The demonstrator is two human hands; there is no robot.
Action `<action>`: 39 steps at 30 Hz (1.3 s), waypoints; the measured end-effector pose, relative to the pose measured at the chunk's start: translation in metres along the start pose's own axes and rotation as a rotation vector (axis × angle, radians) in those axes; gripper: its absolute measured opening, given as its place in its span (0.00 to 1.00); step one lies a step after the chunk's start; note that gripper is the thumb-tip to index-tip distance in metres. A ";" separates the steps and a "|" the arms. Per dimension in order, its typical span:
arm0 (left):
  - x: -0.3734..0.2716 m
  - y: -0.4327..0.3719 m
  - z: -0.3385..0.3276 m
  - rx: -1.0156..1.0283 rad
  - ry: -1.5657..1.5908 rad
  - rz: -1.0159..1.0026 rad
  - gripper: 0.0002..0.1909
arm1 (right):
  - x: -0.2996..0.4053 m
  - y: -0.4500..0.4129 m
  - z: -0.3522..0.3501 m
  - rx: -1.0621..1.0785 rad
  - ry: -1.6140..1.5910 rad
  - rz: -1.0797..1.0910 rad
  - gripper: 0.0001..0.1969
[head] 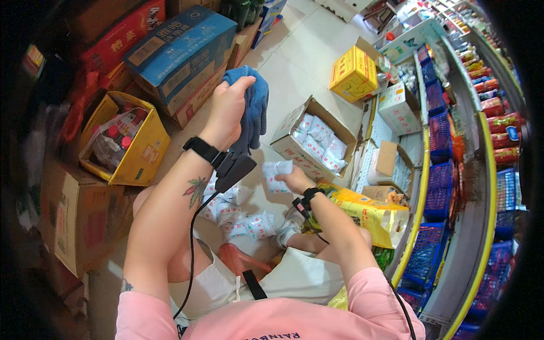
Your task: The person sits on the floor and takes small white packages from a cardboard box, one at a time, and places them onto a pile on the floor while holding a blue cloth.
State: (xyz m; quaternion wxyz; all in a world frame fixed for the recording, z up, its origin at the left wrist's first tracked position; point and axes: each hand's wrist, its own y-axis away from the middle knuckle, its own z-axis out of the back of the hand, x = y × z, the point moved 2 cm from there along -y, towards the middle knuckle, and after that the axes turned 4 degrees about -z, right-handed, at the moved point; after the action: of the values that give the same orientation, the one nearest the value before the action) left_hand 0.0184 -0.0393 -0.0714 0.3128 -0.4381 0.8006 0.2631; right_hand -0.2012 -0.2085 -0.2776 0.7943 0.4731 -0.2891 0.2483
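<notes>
My left hand (227,106) is closed around a bunched blue cloth (253,110), which hangs down past the fingers. In my right hand (297,179) is a white packet with red print (277,174), held over the floor in front of the open carton. That cardboard carton (297,159) holds several similar white packets (321,138) in rows. More loose white packets (238,223) lie in a pile on the floor between my legs, partly hidden by my left forearm and the device strapped to its wrist.
A yellow printed bag (365,208) lies beside my right arm, against shelving with blue baskets (437,182). At left stand a yellow box of red-capped bottles (148,155) and a large blue carton (182,51). A yellow box (353,73) stands beyond the open carton on the tiled floor (293,51).
</notes>
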 end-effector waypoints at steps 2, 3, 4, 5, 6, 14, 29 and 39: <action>-0.001 0.005 -0.013 0.052 0.042 0.034 0.05 | 0.011 0.003 0.041 -0.118 -0.036 0.070 0.18; -0.004 0.008 -0.010 0.052 0.059 0.012 0.05 | 0.035 0.012 0.048 -0.129 -0.180 0.070 0.17; -0.007 0.010 -0.009 0.071 0.062 -0.024 0.05 | 0.059 0.023 0.055 -0.145 -0.300 0.061 0.17; -0.005 0.011 -0.008 0.094 0.061 -0.055 0.06 | 0.083 0.038 0.061 -0.162 -0.427 0.048 0.17; -0.003 0.006 0.002 0.103 -0.051 -0.118 0.08 | 0.117 0.061 0.058 -0.181 -0.446 0.056 0.18; 0.021 0.045 -0.030 0.521 -0.491 -0.327 0.14 | 0.169 0.083 0.072 -0.301 -0.752 0.342 0.17; 0.066 0.015 -0.043 0.279 -0.094 0.341 0.23 | 0.181 0.096 0.074 -0.155 -0.999 0.512 0.16; 0.081 0.023 -0.058 0.353 -0.177 0.105 0.21 | 0.179 0.099 0.072 0.239 -1.300 0.648 0.22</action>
State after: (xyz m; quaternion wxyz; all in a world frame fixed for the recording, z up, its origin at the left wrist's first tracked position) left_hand -0.0514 -0.1118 -0.0887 0.4394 -0.3094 0.8255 0.1722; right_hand -0.1564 -0.2087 -0.0658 0.2925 0.4990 -0.7979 0.1698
